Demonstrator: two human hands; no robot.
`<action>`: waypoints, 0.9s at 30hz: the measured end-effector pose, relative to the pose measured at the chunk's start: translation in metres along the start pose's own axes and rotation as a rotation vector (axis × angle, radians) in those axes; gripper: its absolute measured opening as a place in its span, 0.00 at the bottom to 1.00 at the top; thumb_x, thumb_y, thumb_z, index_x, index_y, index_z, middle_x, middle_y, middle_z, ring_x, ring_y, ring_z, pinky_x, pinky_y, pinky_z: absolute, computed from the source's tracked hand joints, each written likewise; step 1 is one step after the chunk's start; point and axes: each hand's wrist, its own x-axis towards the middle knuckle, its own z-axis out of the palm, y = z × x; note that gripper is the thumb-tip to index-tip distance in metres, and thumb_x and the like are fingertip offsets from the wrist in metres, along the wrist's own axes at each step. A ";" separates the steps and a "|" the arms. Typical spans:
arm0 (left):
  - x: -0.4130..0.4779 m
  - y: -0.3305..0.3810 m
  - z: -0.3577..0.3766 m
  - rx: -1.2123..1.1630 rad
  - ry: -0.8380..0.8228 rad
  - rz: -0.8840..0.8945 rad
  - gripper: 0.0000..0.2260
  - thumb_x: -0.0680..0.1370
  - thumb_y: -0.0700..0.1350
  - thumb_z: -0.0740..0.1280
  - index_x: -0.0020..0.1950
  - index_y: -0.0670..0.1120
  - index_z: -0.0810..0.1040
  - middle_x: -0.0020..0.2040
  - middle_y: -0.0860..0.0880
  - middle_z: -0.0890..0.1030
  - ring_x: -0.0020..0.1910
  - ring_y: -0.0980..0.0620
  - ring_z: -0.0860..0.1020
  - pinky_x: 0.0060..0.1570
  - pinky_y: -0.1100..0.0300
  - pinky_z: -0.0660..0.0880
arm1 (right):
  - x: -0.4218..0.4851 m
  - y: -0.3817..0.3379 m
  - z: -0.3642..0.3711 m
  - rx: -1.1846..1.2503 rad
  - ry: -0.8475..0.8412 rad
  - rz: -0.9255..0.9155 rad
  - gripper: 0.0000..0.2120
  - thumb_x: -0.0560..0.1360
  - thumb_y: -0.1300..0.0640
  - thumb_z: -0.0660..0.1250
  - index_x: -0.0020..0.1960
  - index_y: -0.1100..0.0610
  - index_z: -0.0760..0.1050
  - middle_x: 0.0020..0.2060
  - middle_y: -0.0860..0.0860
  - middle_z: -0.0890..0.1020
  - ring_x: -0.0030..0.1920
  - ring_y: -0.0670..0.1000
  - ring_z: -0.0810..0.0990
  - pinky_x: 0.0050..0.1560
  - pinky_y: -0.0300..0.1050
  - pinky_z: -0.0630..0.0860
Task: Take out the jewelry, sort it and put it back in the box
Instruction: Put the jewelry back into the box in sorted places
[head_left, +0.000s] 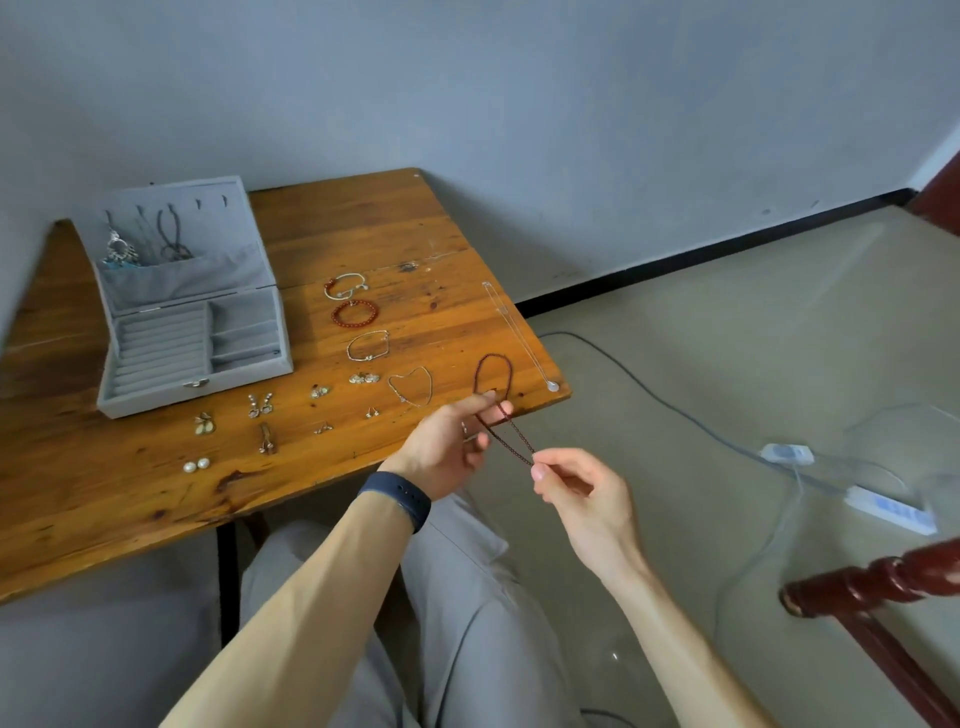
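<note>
Two hands hold one dark red bead necklace (493, 356) at the near right corner of the desk (363, 223).

The left hand (447, 447) pinches the strand between thumb and forefinger at the desk's edge. The fingers (540, 470) of the right hand (576, 493) nip its lower end out past the edge, and its upper loop lies on the wood. Just left of the loop is one thin silver chain (410, 387). To the right, one long silver chain (519, 332) lies stretched along the desk's side. Farther back, three bracelets (355, 313) lie in a column. Eight small groups of earrings (260, 405) are spread between them and the one grey jewelry box (192, 332), which stands open at the left. Necklaces hang inside its lid, but I cannot tell how many. A dark blue band (397, 499) circles the left wrist.
</note>
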 end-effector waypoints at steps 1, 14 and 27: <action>0.001 0.003 0.000 -0.025 0.022 0.007 0.06 0.80 0.48 0.66 0.56 0.50 0.77 0.45 0.54 0.82 0.28 0.57 0.67 0.25 0.67 0.59 | -0.002 0.002 -0.002 0.012 0.011 0.007 0.09 0.76 0.63 0.72 0.48 0.50 0.84 0.40 0.48 0.86 0.40 0.46 0.83 0.46 0.39 0.78; -0.033 0.077 -0.111 0.152 0.313 0.283 0.06 0.80 0.46 0.67 0.44 0.50 0.74 0.32 0.52 0.73 0.30 0.56 0.66 0.32 0.62 0.62 | 0.001 0.005 -0.044 -0.045 0.082 0.138 0.11 0.76 0.63 0.71 0.46 0.47 0.84 0.34 0.43 0.83 0.35 0.41 0.80 0.40 0.29 0.74; -0.068 0.048 -0.070 0.710 -0.111 0.293 0.12 0.79 0.45 0.69 0.62 0.53 0.78 0.56 0.54 0.84 0.56 0.56 0.81 0.59 0.54 0.76 | 0.033 -0.087 0.029 -0.300 -0.415 -0.003 0.07 0.69 0.51 0.68 0.45 0.41 0.83 0.42 0.42 0.84 0.42 0.41 0.82 0.44 0.33 0.76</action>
